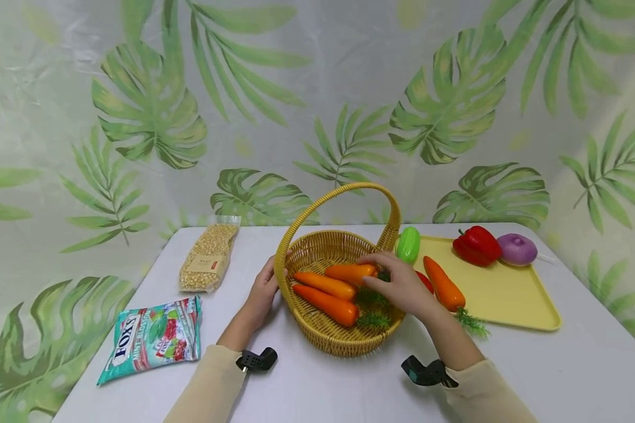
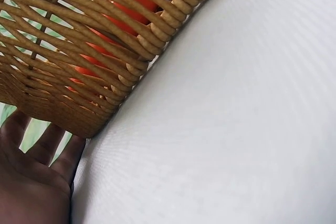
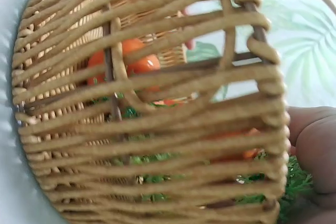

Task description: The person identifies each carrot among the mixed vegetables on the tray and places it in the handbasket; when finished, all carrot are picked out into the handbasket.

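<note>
A wicker basket (image 1: pixel 344 346) with an arched handle stands on the table, two orange carrots (image 1: pixel 325 305) lying in it. My left hand (image 1: pixel 261 294) grips the basket's left side at the rim near the handle's foot; in the left wrist view its fingers (image 2: pixel 47 142) lie against the outer weave. Over the right part of the basket, my right hand (image 1: pixel 402 282) holds another carrot (image 1: pixel 349 273) by its thick end, fingers and thumb about it. Green carrot tops (image 1: pixel 373 320) show beneath that hand. The right wrist view sees the carrots mostly through the weave, with the hand (image 3: pixel 320 150) partly cut off.
A yellow tray (image 1: pixel 518 296) at right bears a red bell pepper (image 1: pixel 476 247), a purple round vegetable (image 1: pixel 517 249), a carrot (image 1: pixel 444 285) and a partly hidden red item (image 1: pixel 425 281). A green vegetable (image 1: pixel 408 245) lies by its left edge. Left are a candy bag (image 1: pixel 156 335) and a kernel bag (image 1: pixel 210 255).
</note>
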